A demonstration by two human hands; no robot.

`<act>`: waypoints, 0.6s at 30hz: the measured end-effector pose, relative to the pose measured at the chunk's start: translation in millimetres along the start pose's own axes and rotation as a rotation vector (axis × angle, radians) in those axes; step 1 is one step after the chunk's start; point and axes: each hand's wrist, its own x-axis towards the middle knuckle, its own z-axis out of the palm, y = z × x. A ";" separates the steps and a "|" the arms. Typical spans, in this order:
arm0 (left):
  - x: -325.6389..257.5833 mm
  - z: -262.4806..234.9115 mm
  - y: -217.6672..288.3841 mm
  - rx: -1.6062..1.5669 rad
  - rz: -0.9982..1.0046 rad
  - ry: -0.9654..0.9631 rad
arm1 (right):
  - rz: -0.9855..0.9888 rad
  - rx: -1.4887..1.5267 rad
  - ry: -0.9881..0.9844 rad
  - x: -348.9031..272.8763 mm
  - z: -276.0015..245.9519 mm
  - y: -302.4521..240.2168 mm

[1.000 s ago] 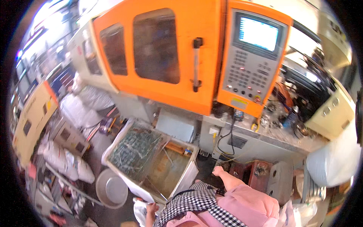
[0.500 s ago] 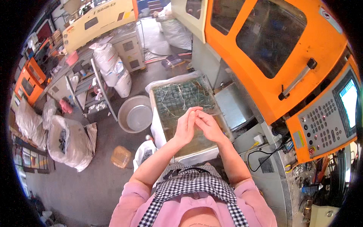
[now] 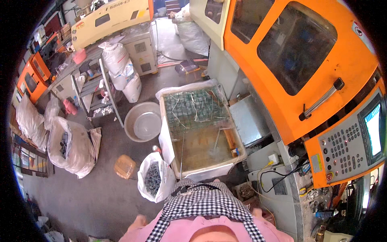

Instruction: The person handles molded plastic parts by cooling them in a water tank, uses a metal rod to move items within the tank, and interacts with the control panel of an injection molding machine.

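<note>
Both arms hang low at my sides. Just past the pink sleeve on the left, a small patch of my left hand or forearm [image 3: 139, 222] shows, its fingers not distinguishable. On the other side, only a bit of my right hand or forearm [image 3: 258, 212] appears beside the checked apron [image 3: 207, 203]; those fingers are hidden too. In front of me stands a pale rectangular tub [image 3: 167, 139] holding murky brownish water. Green mesh [image 3: 193, 105] with pale strips across it covers its far half. A thin rod [image 3: 182, 151] leans at its left side. Neither hand touches the tub.
An open white sack [image 3: 142, 177] of grey pieces stands left of the tub, near a round grey basin [image 3: 128, 125] and a brown, wrapped-looking bundle [image 3: 125, 166]. To the right are an orange machine door [image 3: 246, 52], a control panel [image 3: 342, 147] and loose cables [image 3: 264, 181].
My hands, joined at the fingertips above the tub, have come apart and dropped to my sides. The tub's near half and the white sack are now uncovered.
</note>
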 end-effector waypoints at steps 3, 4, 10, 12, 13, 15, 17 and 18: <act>-2.3 16.0 -19.0 -0.155 -0.092 -0.059 | 0.005 -0.021 -0.073 -18.7 5.0 6.6; 3.8 18.5 -14.4 -0.179 -0.089 -0.063 | -0.008 -0.017 -0.143 -18.7 1.7 4.0; 78.9 -60.2 100.1 -0.016 0.388 0.327 | -0.545 -0.162 -0.025 135.8 -93.5 -135.2; -0.3 -41.1 309.4 0.037 0.768 0.125 | -0.268 0.537 0.120 186.5 -150.8 -116.8; -26.5 -72.7 293.6 -0.175 0.833 0.157 | -0.193 0.865 -0.234 164.7 -239.5 -245.7; -165.2 -80.1 399.6 -0.271 1.163 -0.038 | -0.271 1.311 -0.306 159.7 -336.2 -282.5; -304.6 -94.5 429.3 -0.494 1.458 -0.332 | -0.671 1.507 -0.262 139.9 -415.8 -310.0; -329.0 -110.1 429.5 -0.438 1.541 -0.313 | -0.724 1.524 -0.257 128.8 -444.9 -322.6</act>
